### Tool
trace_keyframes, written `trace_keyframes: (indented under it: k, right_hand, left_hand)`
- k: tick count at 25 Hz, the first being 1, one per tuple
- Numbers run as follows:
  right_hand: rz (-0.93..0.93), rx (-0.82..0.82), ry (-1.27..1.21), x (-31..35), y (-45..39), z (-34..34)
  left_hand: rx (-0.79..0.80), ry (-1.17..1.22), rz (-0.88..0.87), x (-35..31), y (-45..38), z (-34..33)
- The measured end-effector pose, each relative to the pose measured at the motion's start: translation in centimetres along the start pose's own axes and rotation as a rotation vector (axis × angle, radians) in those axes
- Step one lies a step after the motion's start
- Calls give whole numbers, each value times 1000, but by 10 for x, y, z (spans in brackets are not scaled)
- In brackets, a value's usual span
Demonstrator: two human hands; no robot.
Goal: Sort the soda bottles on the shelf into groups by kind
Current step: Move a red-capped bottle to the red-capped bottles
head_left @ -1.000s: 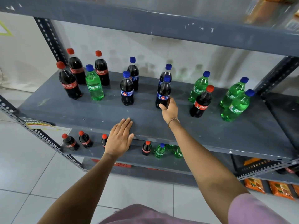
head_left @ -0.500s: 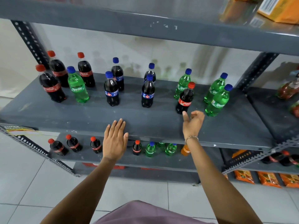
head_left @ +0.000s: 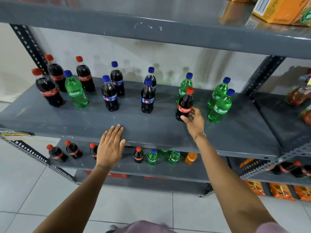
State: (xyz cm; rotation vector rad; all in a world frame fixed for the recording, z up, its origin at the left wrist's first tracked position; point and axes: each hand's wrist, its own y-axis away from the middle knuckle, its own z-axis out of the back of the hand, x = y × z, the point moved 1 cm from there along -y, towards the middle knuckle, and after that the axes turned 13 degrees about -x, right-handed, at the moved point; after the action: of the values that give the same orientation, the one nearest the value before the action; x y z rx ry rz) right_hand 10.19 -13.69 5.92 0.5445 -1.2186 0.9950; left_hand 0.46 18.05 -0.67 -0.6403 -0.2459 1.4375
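2 hands show: your left hand [head_left: 110,147] lies flat, fingers together, on the shelf [head_left: 151,130] front edge, hiding part of a lower bottle. Your right hand [head_left: 193,121] curls loosely around the base of the Coca-Cola bottle [head_left: 185,105], covering its lower right side; whether the grip is tight, you cannot tell. It stands upright, red cap up, dark with a red label, right of center, fronting a Sprite bottle [head_left: 184,86].

Small shop, grey slotted-steel shelves [head_left: 168,126], rows of soda bottles [head_left: 110,94], orange snack packets [head_left: 281,191], tiled floor [head_left: 143,204]
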Motion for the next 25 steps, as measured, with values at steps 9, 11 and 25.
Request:
trace_keyframes:
  k: [9, 11, 25]
  right_hand:
    - [-10, 58, -58, 31, 93, -58]
    - [-4, 94, -66, 44, 120, -89]
    - [84, 294, -159, 134, 223, -329]
  left_hand:
    - [-37, -20, 105, 103, 4, 41]
    - [-27, -42, 106, 143, 1, 53]
    - [-10, 30, 77, 255, -7, 69]
